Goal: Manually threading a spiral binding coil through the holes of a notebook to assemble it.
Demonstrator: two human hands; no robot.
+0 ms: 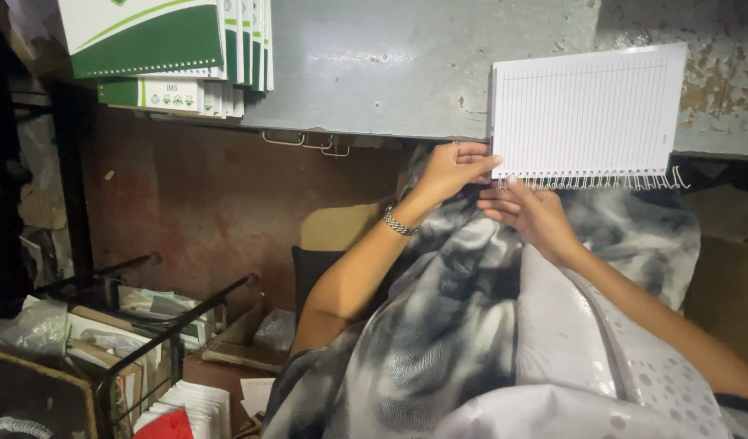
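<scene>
The notepad (pixel 587 110) is lying flat on the grey bench (pixel 390 73), overhanging its near edge toward the right end, with its lined page facing up and its long axis running left to right along that edge. Its wire coil (pixel 601 180) is sticking out over the edge, pointing toward the person. Both hands are working at the pad's near left corner: the left hand (pixel 451 169) is pinching the left edge of the pages between thumb and fingers, while the right hand (pixel 530 213) is sitting just below the coil with its fingertips touching the first loops, though whether it is gripping the wire cannot be told. The pad is therefore stretching away to the right of both hands, the right one being nearer the coil. At the bench's far left corner a stack of green-and-white notebooks (pixel 166 49) is lying. Down at the lower left, a cardboard box (pixel 236 341) is sitting open, with plastic-wrapped paper (pixel 41 325) nearby.
</scene>
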